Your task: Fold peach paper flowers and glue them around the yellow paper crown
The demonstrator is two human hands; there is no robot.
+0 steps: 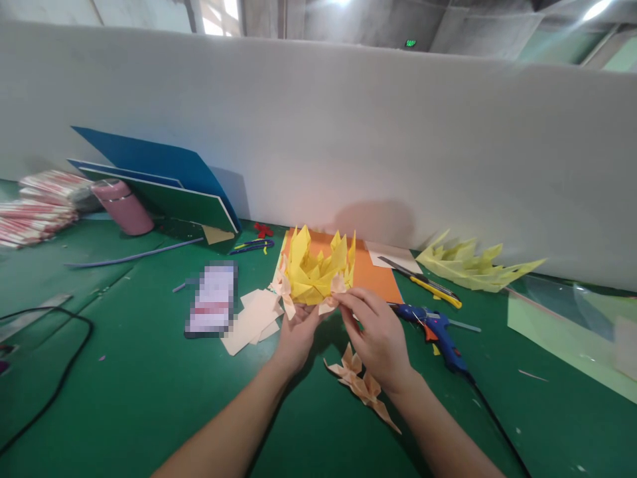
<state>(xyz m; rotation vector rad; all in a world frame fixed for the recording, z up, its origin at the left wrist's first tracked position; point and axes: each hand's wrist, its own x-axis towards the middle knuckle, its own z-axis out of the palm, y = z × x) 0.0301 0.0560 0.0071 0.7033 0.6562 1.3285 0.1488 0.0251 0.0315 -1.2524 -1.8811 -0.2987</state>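
Both hands meet at a yellow folded-paper ring [318, 275] with pointed petals, like an origami lotus. My left hand [297, 335] supports it from below, fingers curled under its base and partly hidden. With fingertips pinched, my right hand [375, 332] grips a peach folded-paper piece [328, 304] against the ring's lower front. Another peach folded piece [284, 289] sits on the ring's left side. On the table below my right hand lie joined peach folded pieces [361, 382]. Orange paper [381, 282] lies behind the ring.
To the right lie a blue glue gun [435, 328], a yellow cutter [438, 291] and a pale yellow folded strip [478, 265]. Peach paper sheets [249, 322] and a phone [212, 299] are at left. Farther back stand a pink bottle [124, 207] and coloured boards [164, 159].
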